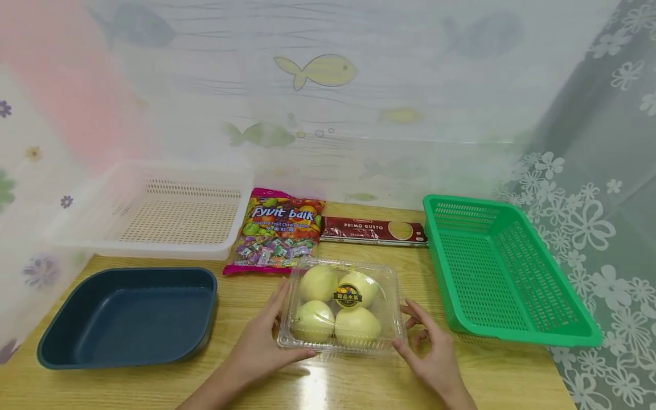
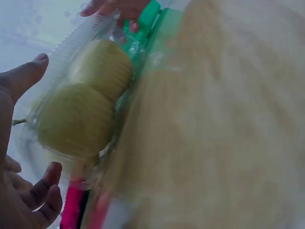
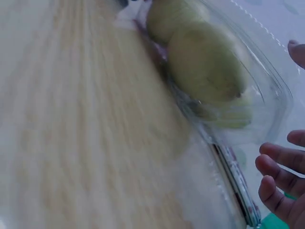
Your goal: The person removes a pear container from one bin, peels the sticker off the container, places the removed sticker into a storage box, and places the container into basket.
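Observation:
A clear plastic clamshell box point(image 1: 390, 287) sits at the front middle of the table, with several pale yellow-green pears point(image 1: 357, 326) inside and a black and gold label point(image 1: 349, 296) on its lid. At its left side is my left hand point(image 1: 258, 344), thumb along the front edge and fingers spread. My right hand point(image 1: 434, 354) is by the right side, its fingers loosely bent and thumb near the front corner. Both wrist views show fingers point(image 3: 281, 157) loosely spread beside the box wall, not wrapped round it.
Behind the box lie a candy bag point(image 1: 279, 230) and a red spaghetti pack point(image 1: 374, 230). To the left are a white basket point(image 1: 169, 247) and a dark blue basin point(image 1: 128, 270); a green basket point(image 1: 479, 279) stands on the right. Patterned curtains hang behind and at both sides.

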`<state>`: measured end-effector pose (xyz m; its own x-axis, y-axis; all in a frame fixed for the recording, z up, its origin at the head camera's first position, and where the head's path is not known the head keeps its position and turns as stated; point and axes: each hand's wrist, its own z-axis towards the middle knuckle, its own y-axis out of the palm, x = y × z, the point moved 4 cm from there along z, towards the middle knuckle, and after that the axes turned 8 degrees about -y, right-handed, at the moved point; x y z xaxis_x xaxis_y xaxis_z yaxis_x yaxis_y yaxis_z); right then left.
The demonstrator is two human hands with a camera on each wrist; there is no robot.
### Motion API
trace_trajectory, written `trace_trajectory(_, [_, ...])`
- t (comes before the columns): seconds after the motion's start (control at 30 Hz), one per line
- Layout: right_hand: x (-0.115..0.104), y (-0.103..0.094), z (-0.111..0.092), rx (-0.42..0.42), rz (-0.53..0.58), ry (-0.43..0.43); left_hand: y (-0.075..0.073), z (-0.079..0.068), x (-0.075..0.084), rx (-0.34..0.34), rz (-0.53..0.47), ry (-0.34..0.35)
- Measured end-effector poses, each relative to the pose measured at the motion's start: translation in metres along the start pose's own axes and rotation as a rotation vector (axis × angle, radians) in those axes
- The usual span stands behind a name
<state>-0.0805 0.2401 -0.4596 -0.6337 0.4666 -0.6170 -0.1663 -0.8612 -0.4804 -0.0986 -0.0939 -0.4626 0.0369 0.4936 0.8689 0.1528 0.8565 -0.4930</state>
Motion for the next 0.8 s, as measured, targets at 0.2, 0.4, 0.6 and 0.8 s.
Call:
trace_trajectory(0.2, [0.000, -0.014, 0.010, 0.025, -0.035, -0.006, -0.016, 0.001, 0.009, 0.042, 0.100, 0.011])
trace_trajectory(0.4, [-0.006, -0.022, 0.032, 0.016, -0.073, -0.016, -0.027, 0.008, 0.023, 0.037, 0.142, 0.035])
trace_trajectory(0.6, [-0.013, -0.015, 0.056, 0.024, -0.079, -0.082, -0.026, 0.016, 0.036, 0.008, 0.168, 0.078])
trace_trajectory(0.8, [-0.025, 0.002, 0.075, -0.002, -0.069, -0.101, -0.017, 0.021, 0.035, -0.033, 0.149, 0.061])
